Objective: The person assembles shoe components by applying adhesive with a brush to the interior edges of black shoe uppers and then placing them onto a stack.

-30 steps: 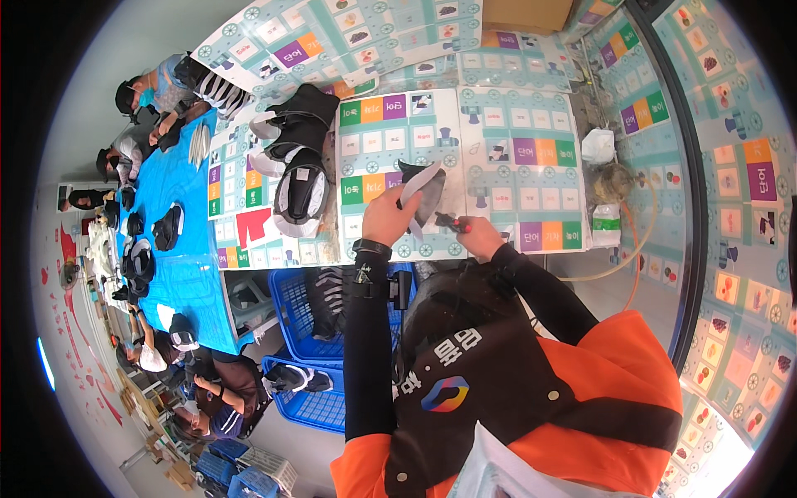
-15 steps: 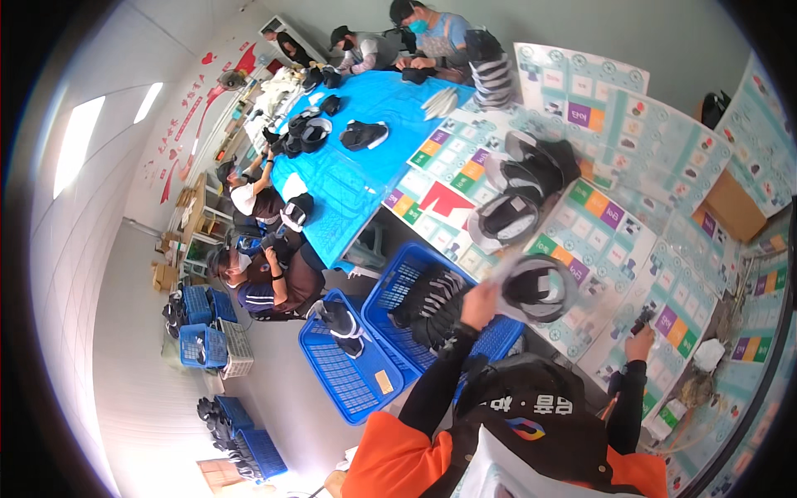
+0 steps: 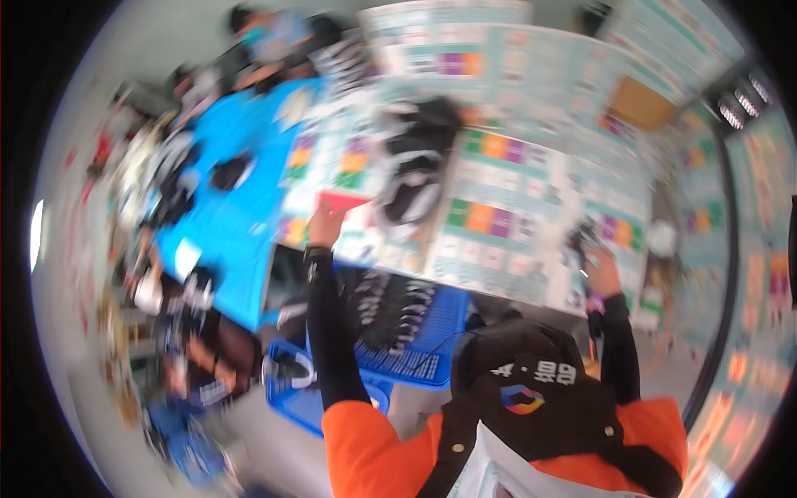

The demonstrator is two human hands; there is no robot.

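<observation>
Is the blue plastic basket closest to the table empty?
Not empty: the blue plastic basket shows dark, white-striped shoe pieces inside. Blur hides how many.

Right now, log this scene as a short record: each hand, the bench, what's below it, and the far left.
Left hand: at the red piece; grip unclear
Right hand: at a dark item, too blurred to identify
Bench: patterned covering; black-and-white shoes to the right of the left hand
Below: blue basket holding striped shoes
Far left: blue cover, people around it
Clarity: heavy blur
</observation>
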